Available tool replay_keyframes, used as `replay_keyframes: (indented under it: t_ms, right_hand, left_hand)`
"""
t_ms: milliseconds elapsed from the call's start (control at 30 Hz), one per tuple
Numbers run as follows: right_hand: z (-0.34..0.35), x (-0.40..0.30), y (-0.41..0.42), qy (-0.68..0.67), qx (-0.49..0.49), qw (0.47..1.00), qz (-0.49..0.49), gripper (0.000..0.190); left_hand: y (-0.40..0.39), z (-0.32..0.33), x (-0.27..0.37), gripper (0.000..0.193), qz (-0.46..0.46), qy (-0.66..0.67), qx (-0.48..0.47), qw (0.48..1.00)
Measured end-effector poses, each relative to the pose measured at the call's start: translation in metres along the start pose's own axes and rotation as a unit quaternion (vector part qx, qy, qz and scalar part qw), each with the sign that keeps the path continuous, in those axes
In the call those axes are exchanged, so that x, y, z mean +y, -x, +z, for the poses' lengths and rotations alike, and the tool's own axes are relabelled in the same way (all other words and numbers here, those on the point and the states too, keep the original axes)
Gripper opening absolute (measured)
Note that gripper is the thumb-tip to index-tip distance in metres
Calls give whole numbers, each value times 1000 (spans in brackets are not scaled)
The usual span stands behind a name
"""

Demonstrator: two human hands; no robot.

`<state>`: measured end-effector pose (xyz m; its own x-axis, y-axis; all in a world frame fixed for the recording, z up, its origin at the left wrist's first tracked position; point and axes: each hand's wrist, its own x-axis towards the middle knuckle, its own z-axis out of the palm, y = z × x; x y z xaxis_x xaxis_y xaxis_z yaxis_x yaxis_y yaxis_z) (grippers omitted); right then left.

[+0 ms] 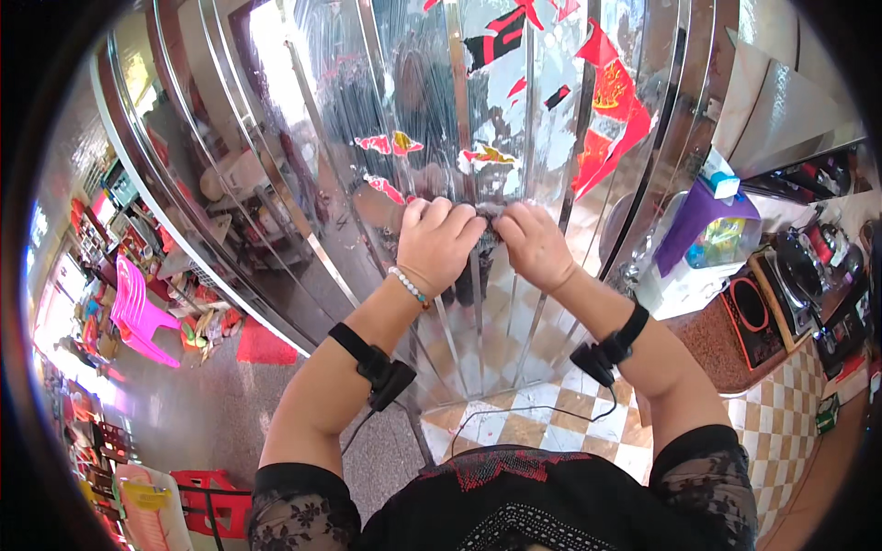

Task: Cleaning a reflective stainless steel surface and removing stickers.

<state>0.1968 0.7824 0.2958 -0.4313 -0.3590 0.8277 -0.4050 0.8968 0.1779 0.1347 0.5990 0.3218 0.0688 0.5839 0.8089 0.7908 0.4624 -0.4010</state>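
My right hand (pixel 537 242) pinches a grey scouring pad (pixel 490 219) against a glossy metal door (pixel 441 330) with vertical ribs. Beside it, my left hand (pixel 437 242) has its fingers curled over the pad's other side; they hide part of it. Above my hands, torn red paper (pixel 613 117) with gold print clings to the door. Smaller red and gold scraps (pixel 490 157) stick closer to my fingers, and a black and red scrap (pixel 496 40) is higher up. Whitish residue and wet-looking streaks cover the surface around them.
At right, a purple cloth (pixel 689 220) drapes a white appliance beside a counter (pixel 703 351) with an induction cooktop (pixel 750 310). Pink plastic chairs (pixel 134 310) stand stacked at left near a red mat (pixel 265 342). A black cable (pixel 530 408) hangs between my forearm straps.
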Motion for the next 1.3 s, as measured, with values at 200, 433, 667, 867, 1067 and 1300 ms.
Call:
replay_keyframes:
  t_ms: [200, 433, 667, 867, 1067, 1300]
  right_hand:
    - [-78, 62, -147, 106, 192, 975, -43, 29]
    - [-69, 68, -128, 69, 225, 970, -58, 25]
    - [-98, 68, -143, 69, 182, 981, -2, 28]
    - [-76, 81, -137, 60, 210, 974, -67, 29]
    - [4, 23, 24, -64, 62, 996, -32, 23]
    - [-68, 57, -118, -36, 257, 966, 0, 24]
  left_hand:
    - [-153, -46, -59, 38, -21, -169, 105, 980]
    - [-128, -14, -46, 34, 5, -131, 179, 975]
    - [-168, -44, -52, 33, 24, -182, 158, 970]
    - [-153, -30, -50, 40, 25, -102, 135, 985]
    - [19, 25, 27, 31, 2, 83, -45, 996]
    - [-127, -30, -34, 37, -31, -84, 151, 984]
